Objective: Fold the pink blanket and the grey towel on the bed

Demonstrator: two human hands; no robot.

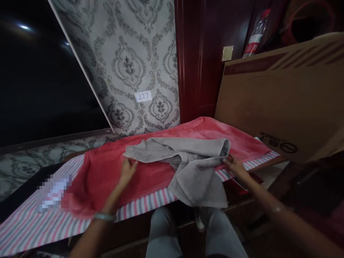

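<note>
A soft grey towel-like cloth (199,175) lies crumpled over a red plush blanket (107,168). Its right end curls into an open loop, and one part droops over the front edge toward my knees. My left hand (129,170), with a pale bangle on the wrist, is closed at the cloth's left corner, pinching its edge. At the looped right end, my right hand (233,165) grips the cloth's rim between thumb and fingers. Beneath the blanket shows a striped sheet (145,204) in pink, grey and white.
A large dark screen (48,71) stands at the left. Behind the bench is patterned wallpaper (129,64) with a "277" paper label (143,96). At the right leans a big cardboard box (279,93), with a plastic bottle (255,37) behind its top edge. My knees (163,229) are below the front edge.
</note>
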